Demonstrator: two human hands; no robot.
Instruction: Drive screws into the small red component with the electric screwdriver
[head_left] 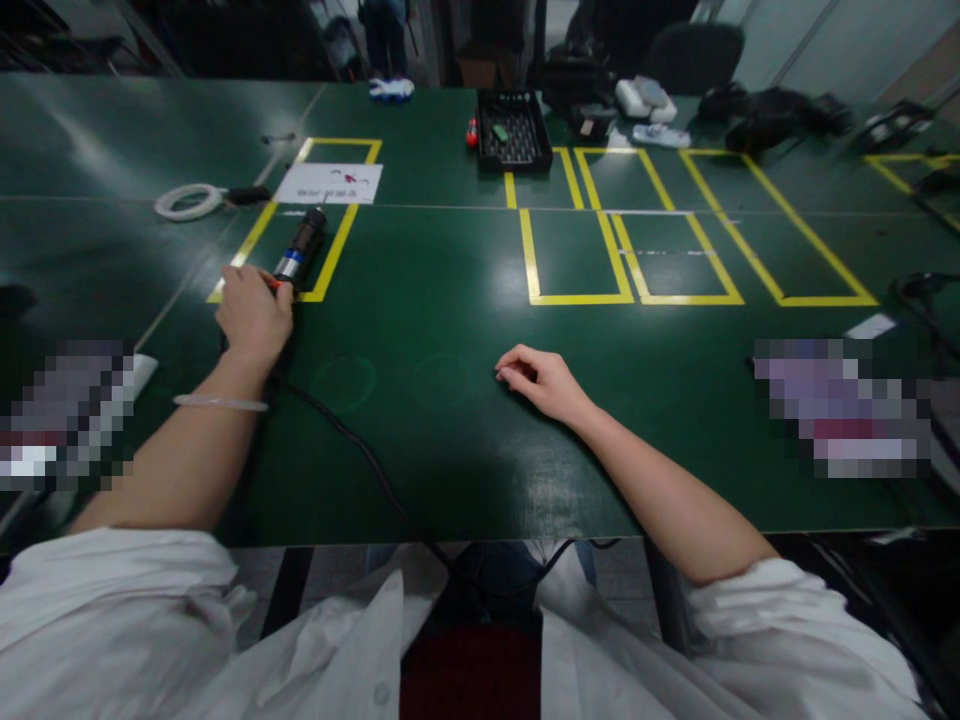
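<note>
Your left hand (257, 312) is closed around the rear end of the black tool (301, 243), thumb on the near side and fingers across the top. For a steadier hold, it would help to wrap the fingers further up the barrel, past the blue band, as a grip this far back probably leaves the front heavy. Mind the narrow tip, which points away from you, close to the white sheet (307, 185), and give the black cord (360, 440) slack so it doesn't tug at the rear; where it joins is hidden.

Your left forearm reaches forward and slightly inward, palm down, with the clear band (220, 403) near the wrist. Your right hand (551, 382) lies on the green surface (450, 250), loosely closed, with nothing visible in it, its forearm slanting in from the right. Both of your 2 sleeves are pushed up clear of the wrists.

Further out, the tool lies within the left yellow tape outline (339, 248); the coiled white cable (187, 203) sits left of it, and the black tray (515, 165) is well apart, toward the far edge.
</note>
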